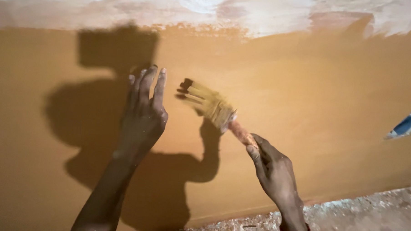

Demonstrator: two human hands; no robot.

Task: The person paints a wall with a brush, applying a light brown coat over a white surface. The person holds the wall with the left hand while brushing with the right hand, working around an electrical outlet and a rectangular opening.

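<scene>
— Right hand (274,170)?
— Fingers clamped on the handle end of the paintbrush (212,109), bristles angled up-left against the ochre wall (329,101).
— Left hand (144,113)?
— Flat on the wall just beside the bristles, fingers together, likely for steadying.
— Above?
— Unpainted whitish strip (264,10).

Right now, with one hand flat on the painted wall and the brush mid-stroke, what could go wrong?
1. The left hand lies flat on the ochre-painted wall; if that coat is wet, it could leave a palm print.
2. The right hand holds the paint-loaded brush with the reddish handle only at the handle's end, so it may slip or wobble.
3. The brush works close to the left hand's fingers and could smear them.
</scene>
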